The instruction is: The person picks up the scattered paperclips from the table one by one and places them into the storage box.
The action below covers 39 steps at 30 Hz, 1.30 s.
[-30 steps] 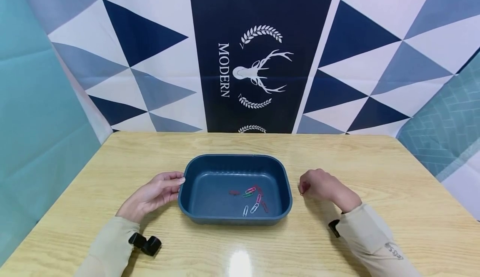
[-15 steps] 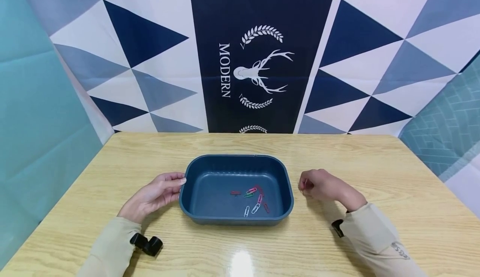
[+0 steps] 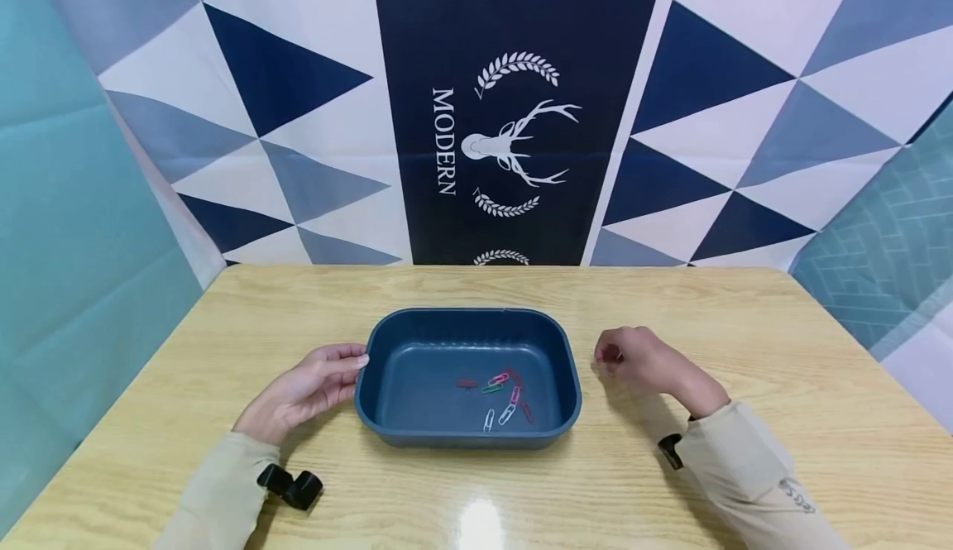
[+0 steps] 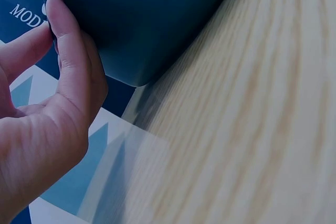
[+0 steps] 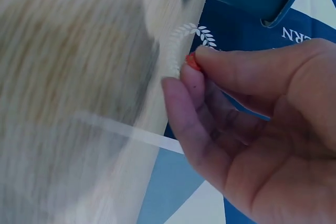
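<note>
A dark blue plastic tray (image 3: pixel 462 442) stands in the middle of the table. My left hand (image 3: pixel 316 385) pinches its left rim between thumb and fingers, as the left wrist view shows. Inside the tray lie several paper clips: a green one (image 3: pixel 491 388), a white one (image 3: pixel 488 420), a pink one (image 3: pixel 515 395) and red ones such as the clip (image 3: pixel 466 383) on the left. Right of the tray and apart from it, my right hand (image 3: pixel 640 360) is above the table. Its thumb and finger pinch a small red object (image 5: pixel 192 61), mostly hidden by the fingertips.
The light wooden table (image 3: pixel 357 500) reaches back to a patterned cloth (image 3: pixel 313 70) with a deer-head print. A teal cloth (image 3: pixel 82 244) hangs along the left side. Black camera mounts such as the left one (image 3: pixel 290 486) sit at both wrists.
My right hand has lifted slightly, still pinching the small red object. The left hand stays on the tray rim, and the tray and clips have not moved.
</note>
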{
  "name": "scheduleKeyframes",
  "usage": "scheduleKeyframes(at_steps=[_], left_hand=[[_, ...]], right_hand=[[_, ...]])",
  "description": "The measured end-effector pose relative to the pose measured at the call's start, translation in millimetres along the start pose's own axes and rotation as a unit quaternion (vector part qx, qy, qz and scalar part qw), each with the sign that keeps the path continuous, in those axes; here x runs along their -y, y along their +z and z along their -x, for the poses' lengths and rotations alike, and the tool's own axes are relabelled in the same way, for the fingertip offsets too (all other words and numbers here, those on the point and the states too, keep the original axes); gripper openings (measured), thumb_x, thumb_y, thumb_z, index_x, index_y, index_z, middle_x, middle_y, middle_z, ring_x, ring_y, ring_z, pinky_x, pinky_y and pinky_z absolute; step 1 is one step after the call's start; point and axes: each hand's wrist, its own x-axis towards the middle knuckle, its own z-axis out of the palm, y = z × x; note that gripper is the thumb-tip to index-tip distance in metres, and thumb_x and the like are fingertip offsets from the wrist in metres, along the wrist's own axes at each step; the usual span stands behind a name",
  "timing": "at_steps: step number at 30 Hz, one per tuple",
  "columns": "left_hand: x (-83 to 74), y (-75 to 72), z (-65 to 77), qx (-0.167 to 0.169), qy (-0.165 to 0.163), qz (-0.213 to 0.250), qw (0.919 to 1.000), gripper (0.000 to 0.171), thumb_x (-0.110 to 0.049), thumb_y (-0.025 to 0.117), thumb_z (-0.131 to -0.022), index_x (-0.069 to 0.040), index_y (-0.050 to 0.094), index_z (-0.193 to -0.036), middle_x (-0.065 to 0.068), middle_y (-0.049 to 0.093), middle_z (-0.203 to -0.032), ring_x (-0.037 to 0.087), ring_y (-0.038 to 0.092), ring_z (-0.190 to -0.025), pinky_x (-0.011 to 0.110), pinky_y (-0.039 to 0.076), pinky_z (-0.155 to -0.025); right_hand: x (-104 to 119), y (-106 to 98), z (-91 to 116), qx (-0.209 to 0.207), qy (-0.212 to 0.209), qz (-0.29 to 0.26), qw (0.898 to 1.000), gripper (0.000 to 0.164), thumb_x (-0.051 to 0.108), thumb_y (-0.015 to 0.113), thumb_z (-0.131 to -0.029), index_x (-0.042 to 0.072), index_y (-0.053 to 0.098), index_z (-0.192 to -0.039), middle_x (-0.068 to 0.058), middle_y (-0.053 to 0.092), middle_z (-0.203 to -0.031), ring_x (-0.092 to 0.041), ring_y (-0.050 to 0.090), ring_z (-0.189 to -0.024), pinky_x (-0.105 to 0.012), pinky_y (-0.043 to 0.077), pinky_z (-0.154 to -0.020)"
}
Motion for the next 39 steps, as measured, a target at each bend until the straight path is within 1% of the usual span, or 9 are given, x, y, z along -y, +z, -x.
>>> scheduleKeyframes(at_steps=[7, 11, 15, 19, 22, 27, 31, 34, 39], left_hand=[[-0.4, 0.1, -0.8, -0.006, -0.004, 0.003, 1.0, 0.013, 0.001, 0.048, -0.099, 0.005, 0.047, -0.112, 0.01, 0.06, -0.098, 0.014, 0.062, -0.085, 0.026, 0.054, -0.077], [1.0, 0.6, 0.4, -0.007, -0.004, 0.002, 1.0, 0.012, 0.001, 0.047, -0.1, 0.004, 0.048, -0.111, 0.009, 0.06, -0.097, 0.013, 0.062, -0.084, 0.026, 0.054, -0.076], [1.9, 0.2, 0.4, -0.003, -0.001, -0.001, 1.0, 0.011, 0.0, 0.047, -0.1, 0.003, 0.049, -0.111, 0.009, 0.06, -0.097, 0.013, 0.062, -0.084, 0.026, 0.054, -0.076], [0.9, -0.1, 0.0, -0.004, 0.0, -0.003, 1.0, 0.012, -0.001, 0.047, -0.1, 0.003, 0.049, -0.112, 0.009, 0.061, -0.097, 0.013, 0.062, -0.085, 0.026, 0.055, -0.077], [0.3, 0.0, 0.1, -0.004, 0.0, -0.003, 1.0, 0.012, -0.001, 0.048, -0.1, 0.003, 0.049, -0.112, 0.009, 0.061, -0.097, 0.013, 0.062, -0.085, 0.026, 0.054, -0.076], [-0.6, -0.4, -0.9, 0.0, -0.001, -0.002, 1.0, 0.012, 0.0, 0.047, -0.1, 0.003, 0.049, -0.111, 0.009, 0.06, -0.097, 0.013, 0.062, -0.084, 0.026, 0.054, -0.076], [-1.1, -0.3, -2.1, -0.002, -0.002, 0.0, 1.0, 0.013, -0.001, 0.049, -0.1, 0.004, 0.049, -0.112, 0.009, 0.061, -0.097, 0.013, 0.062, -0.085, 0.026, 0.054, -0.077], [-1.0, -0.4, -2.5, -0.003, -0.001, -0.002, 1.0, 0.013, -0.001, 0.049, -0.1, 0.004, 0.048, -0.112, 0.01, 0.06, -0.097, 0.013, 0.062, -0.085, 0.026, 0.055, -0.077], [-0.1, -2.3, -1.6, 0.004, 0.0, -0.001, 1.0, 0.012, 0.0, 0.046, -0.1, 0.003, 0.05, -0.112, 0.009, 0.061, -0.098, 0.013, 0.062, -0.086, 0.026, 0.055, -0.078]], right_hand=[[4.1, -3.9, -0.3, -0.055, 0.0, -0.007, 0.998, 0.008, -0.005, 0.065, -0.084, 0.002, 0.062, -0.083, 0.001, 0.062, -0.074, -0.013, 0.056, -0.069, -0.029, 0.047, -0.061], [5.2, -3.2, 0.5, -0.064, 0.006, -0.029, 0.998, 0.008, -0.004, 0.064, -0.083, 0.004, 0.061, -0.082, 0.002, 0.062, -0.073, -0.012, 0.057, -0.068, -0.028, 0.047, -0.059], [7.4, -4.7, 0.8, -0.074, 0.013, -0.028, 0.997, 0.007, -0.002, 0.065, -0.083, 0.004, 0.062, -0.081, 0.002, 0.062, -0.072, -0.013, 0.058, -0.069, -0.029, 0.047, -0.06], [12.3, -9.0, 1.4, -0.09, 0.023, -0.03, 0.995, 0.002, 0.001, 0.064, -0.085, 0.001, 0.062, -0.083, 0.002, 0.063, -0.074, -0.013, 0.06, -0.069, -0.03, 0.048, -0.062], [16.9, -12.0, 2.6, -0.103, 0.029, -0.036, 0.994, 0.003, 0.002, 0.064, -0.085, -0.001, 0.063, -0.085, 0.002, 0.063, -0.074, -0.013, 0.058, -0.069, -0.03, 0.047, -0.063], [25.0, -15.5, 3.8, -0.134, 0.021, -0.029, 0.99, 0.003, 0.003, 0.065, -0.085, 0.001, 0.064, -0.085, 0.004, 0.063, -0.074, -0.012, 0.057, -0.068, -0.031, 0.046, -0.064], [30.8, -17.6, 4.7, -0.152, 0.015, -0.028, 0.988, 0.003, 0.001, 0.066, -0.084, 0.001, 0.064, -0.086, 0.003, 0.064, -0.075, -0.013, 0.059, -0.069, -0.032, 0.048, -0.064], [34.7, -18.5, 5.8, -0.163, 0.018, -0.03, 0.986, 0.003, 0.001, 0.067, -0.085, 0.002, 0.065, -0.087, 0.003, 0.064, -0.076, -0.014, 0.061, -0.07, -0.032, 0.049, -0.065], [42.8, -18.1, 5.8, -0.172, 0.025, -0.05, 0.983, 0.003, 0.003, 0.069, -0.086, 0.003, 0.066, -0.088, 0.001, 0.066, -0.077, -0.015, 0.063, -0.071, -0.032, 0.05, -0.064]])
